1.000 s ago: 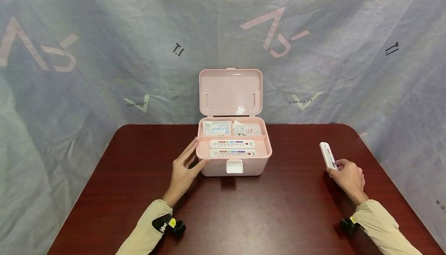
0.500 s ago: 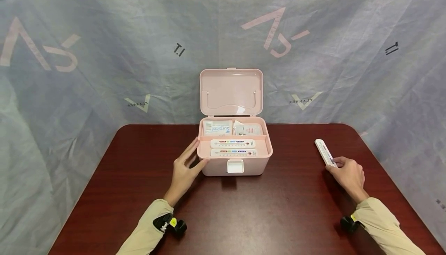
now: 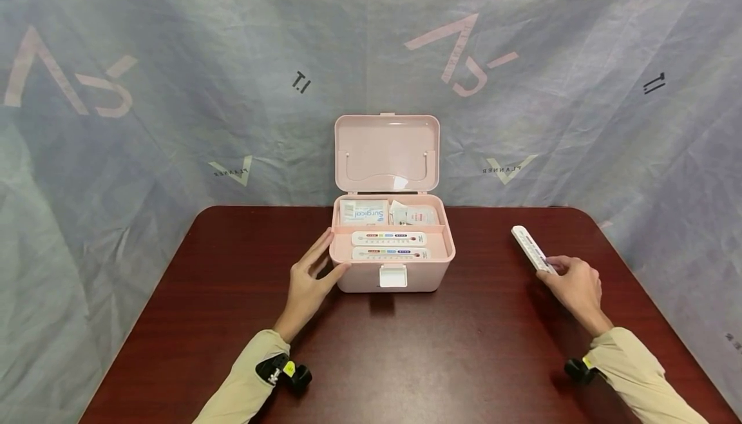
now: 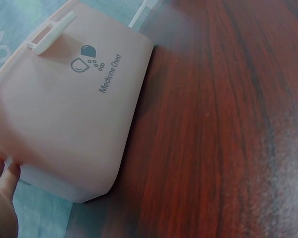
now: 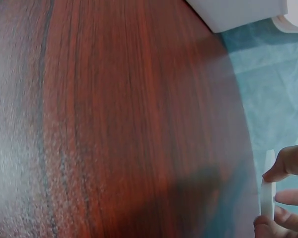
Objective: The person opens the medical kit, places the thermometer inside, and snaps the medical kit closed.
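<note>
A pink medicine chest (image 3: 417, 276) stands at mid-table with its lid (image 3: 387, 152) raised. Two white thermometers, one of them the rear thermometer (image 3: 389, 239), lie in its front compartment. My left hand (image 3: 307, 285) rests on the chest's left front corner, fingers spread along the side and thumb at the front. In the left wrist view, fingertips (image 4: 9, 178) touch the chest wall, which is printed "Medicine Chest". Over at the right, my right hand (image 3: 574, 285) pinches a third white thermometer (image 3: 530, 247) by its near end. The right wrist view shows this thermometer (image 5: 267, 196) edge-on between thumb and fingers.
Behind the chest's divider sit a packet marked Surgical (image 3: 362, 212) and a clear packet (image 3: 414, 214). The dark red wooden table (image 3: 452, 359) ends at a grey cloth backdrop (image 3: 261, 44). Each wrist wears a small camera, such as the left one (image 3: 298, 377).
The thermometer in my right hand has swung leftward, its far end now pointing more toward the chest. My right hand has shifted slightly left and up. The left hand stays at the chest.
</note>
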`<state>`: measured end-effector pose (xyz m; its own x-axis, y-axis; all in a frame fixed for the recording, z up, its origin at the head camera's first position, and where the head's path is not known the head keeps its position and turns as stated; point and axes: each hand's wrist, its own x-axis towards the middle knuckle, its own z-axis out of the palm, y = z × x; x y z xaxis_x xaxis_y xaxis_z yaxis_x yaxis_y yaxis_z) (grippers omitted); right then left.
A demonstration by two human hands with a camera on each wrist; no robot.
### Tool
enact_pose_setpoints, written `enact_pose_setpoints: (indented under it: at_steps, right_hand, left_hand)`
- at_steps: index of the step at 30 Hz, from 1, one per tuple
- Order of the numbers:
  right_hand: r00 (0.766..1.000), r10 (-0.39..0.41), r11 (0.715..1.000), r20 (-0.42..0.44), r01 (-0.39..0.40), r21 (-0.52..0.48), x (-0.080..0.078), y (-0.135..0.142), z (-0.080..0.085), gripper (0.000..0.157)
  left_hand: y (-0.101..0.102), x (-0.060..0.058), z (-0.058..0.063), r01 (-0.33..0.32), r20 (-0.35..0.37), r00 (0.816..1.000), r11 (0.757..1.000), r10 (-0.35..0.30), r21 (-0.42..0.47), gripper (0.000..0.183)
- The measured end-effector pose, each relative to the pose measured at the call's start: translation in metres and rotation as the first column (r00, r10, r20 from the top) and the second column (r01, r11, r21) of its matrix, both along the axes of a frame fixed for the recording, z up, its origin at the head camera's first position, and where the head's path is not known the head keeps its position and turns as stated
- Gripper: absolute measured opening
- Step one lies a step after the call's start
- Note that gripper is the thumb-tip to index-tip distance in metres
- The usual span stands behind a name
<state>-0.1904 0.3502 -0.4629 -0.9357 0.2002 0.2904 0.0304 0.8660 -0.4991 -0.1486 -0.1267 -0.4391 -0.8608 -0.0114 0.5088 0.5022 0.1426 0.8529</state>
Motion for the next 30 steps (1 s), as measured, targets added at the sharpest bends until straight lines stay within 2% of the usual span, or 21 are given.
enact_pose_setpoints:
  at_steps: [8,30]
  right_hand:
    - [0.999,0.033,0.999,-0.043,-0.033,-0.001,0.001,-0.008,0.006,0.036]
    - [0.996,0.072,0.997,-0.057,-0.072,-0.005,0.000,-0.018,0.012,0.036]
  left_hand:
    - [0.000,0.000,-0.001,-0.003,0.000,1.000,1.000,0.003,-0.004,0.060]
    - [-0.001,-0.001,-0.002,0.002,-0.008,1.000,1.000,-0.002,0.002,0.059]
